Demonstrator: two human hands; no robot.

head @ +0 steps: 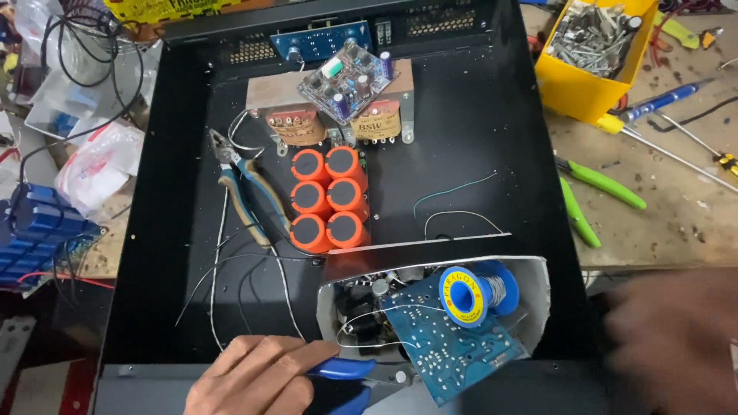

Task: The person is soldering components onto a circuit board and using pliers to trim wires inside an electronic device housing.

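Two hands low in view: left hand [257, 376] has its grip closed around blue-handled cutters [342, 380], beside the blue circuit board [450, 338] in the black chassis [477, 138]. Right hand [676, 346] is blurred, grip can't tell. Best to keep cutter tips square on one lead, clear of the solder spool [473, 292].
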